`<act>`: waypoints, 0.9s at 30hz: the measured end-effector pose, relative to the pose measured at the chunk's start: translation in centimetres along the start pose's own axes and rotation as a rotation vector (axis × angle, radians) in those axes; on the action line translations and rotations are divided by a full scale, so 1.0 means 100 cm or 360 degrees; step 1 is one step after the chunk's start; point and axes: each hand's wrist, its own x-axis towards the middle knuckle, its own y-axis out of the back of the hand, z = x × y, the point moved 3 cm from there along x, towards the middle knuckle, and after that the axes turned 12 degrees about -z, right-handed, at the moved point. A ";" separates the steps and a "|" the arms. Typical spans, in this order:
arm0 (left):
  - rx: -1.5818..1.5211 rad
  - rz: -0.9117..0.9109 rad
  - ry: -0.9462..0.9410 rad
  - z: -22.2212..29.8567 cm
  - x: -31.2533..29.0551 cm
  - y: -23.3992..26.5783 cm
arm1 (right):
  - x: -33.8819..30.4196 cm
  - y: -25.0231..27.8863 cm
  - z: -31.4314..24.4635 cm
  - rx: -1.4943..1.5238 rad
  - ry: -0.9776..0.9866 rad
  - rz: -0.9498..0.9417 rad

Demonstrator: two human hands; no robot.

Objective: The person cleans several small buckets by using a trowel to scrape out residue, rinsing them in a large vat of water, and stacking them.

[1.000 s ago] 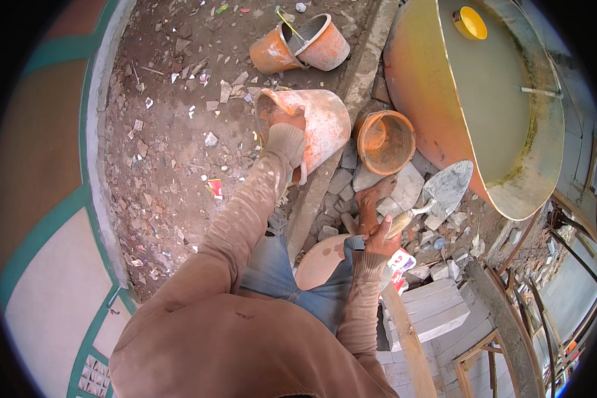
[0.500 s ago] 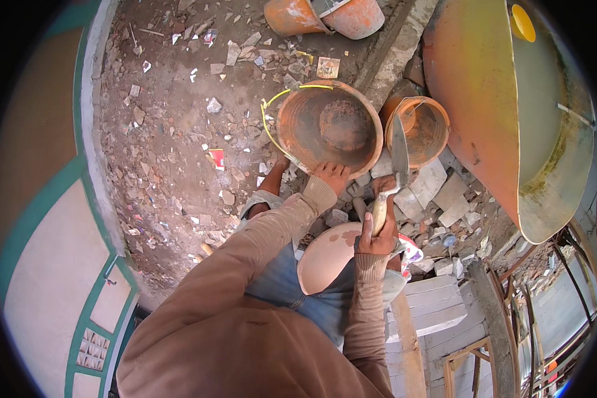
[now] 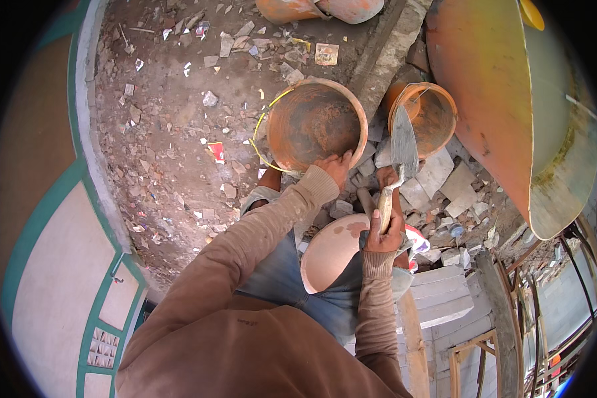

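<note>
Orange plastic bucket [image 3: 315,126] sat tilted on the rubble floor [image 3: 172,159], mouth towards us, just ahead of our left hand [image 3: 335,169], whose fingers were curled over its near rim. Our right hand [image 3: 383,233] was wrapped tight around a trowel [image 3: 399,156], blade pointing up and away, just right of the bucket. Inside looked dusty, crusted with dried mortar; a yellow handle hung at its left.
</note>
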 end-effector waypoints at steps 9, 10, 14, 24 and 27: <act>0.0799 -0.0197 -0.0567 0.009 -0.037 0.027 | 0.023 0.000 0.039 -0.1087 -0.0254 -0.0422; 0.0673 0.0081 -0.0451 -0.002 -0.044 0.038 | 0.024 -0.001 0.050 -0.1039 -0.0273 -0.0395; 0.0062 0.1206 -0.0189 -0.031 -0.043 0.060 | 0.019 -0.007 0.073 -0.0845 -0.0396 -0.0454; -0.0940 0.0789 0.0114 -0.036 0.021 0.035 | 0.048 -0.018 0.017 -0.1122 -0.0481 -0.0298; -0.0736 0.0828 -0.0296 -0.009 0.024 0.037 | 0.044 -0.091 0.094 -0.0581 -0.0737 -0.0302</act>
